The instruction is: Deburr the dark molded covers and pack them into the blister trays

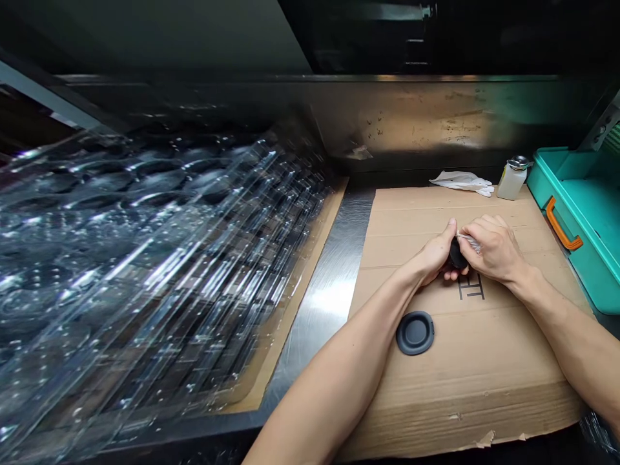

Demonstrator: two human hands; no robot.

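My left hand (436, 255) is closed around a small black round part (456, 255), holding it upright over the cardboard sheet (484, 361). My right hand (491, 248) pinches a small white wad or cloth (469, 241) against the top of that part. A second black round disc (415, 332) lies flat on the cardboard, just beside my left forearm. Most of the held part is hidden by my fingers.
A tall stack of clear plastic blister trays (135, 271) with dark round parts fills the left. At the back lie a white cloth or glove (462, 181) and a small capped bottle (513, 177). A teal bin with an orange handle (581, 213) stands at the right.
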